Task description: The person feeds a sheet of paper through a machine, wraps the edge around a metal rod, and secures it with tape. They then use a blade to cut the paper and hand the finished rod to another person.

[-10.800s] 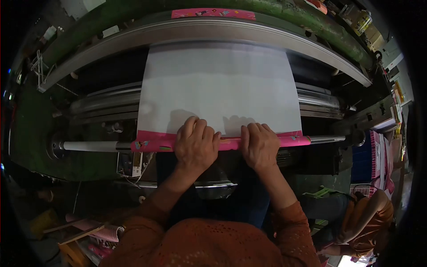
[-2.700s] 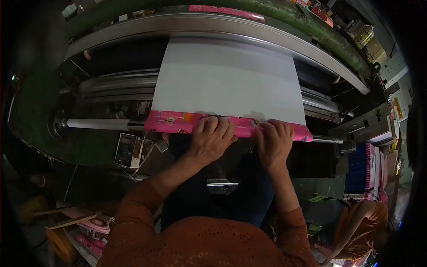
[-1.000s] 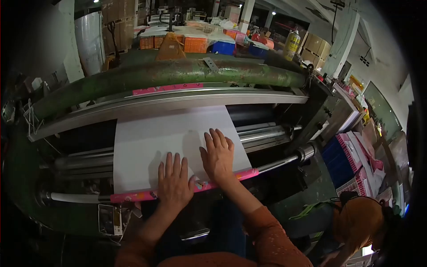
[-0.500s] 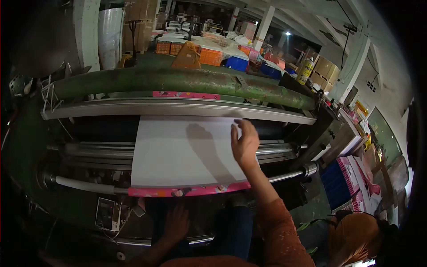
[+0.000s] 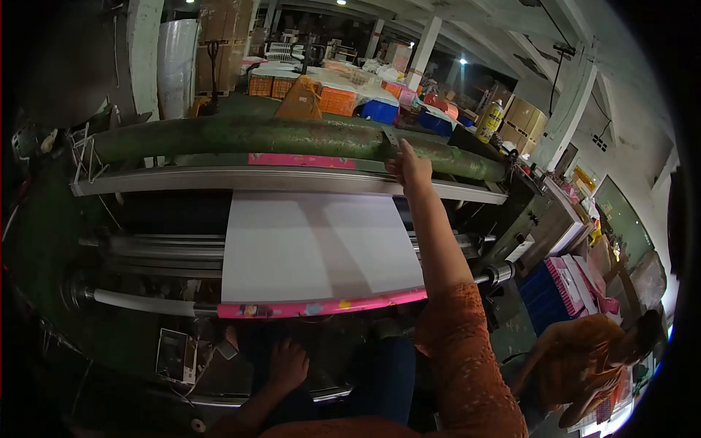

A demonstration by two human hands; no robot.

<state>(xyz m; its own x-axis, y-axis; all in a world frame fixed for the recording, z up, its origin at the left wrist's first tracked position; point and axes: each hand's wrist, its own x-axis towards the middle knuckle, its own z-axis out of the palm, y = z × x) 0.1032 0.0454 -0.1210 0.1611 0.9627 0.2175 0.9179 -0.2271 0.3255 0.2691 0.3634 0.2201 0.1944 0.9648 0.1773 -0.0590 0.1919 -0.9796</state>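
Observation:
My right hand (image 5: 411,168) reaches over the machine at the green roller pipe (image 5: 292,137), close to a small metal bracket (image 5: 392,140) on it. Its fingers are curled; whether they grip anything is hidden. Below my forearm, a white sheet (image 5: 318,244) runs down over the rollers. The sheet winds onto a pink printed roll (image 5: 321,307) on the front shaft (image 5: 485,277). My left hand (image 5: 290,363) lies low near my leg, fingers loosely extended and dim, with nothing visible in it.
A metal crossbar (image 5: 241,177) spans the machine behind the sheet. At the right are a yellow spray can (image 5: 490,121), a blue crate (image 5: 544,296) and a person in an orange top (image 5: 584,358). Orange crates (image 5: 337,100) stand beyond the machine.
My right hand has moved forward and up, from above the sheet to the green pipe, its fingers curling. My left hand stays low. The person at the right is more upright; the roll's visible print differs.

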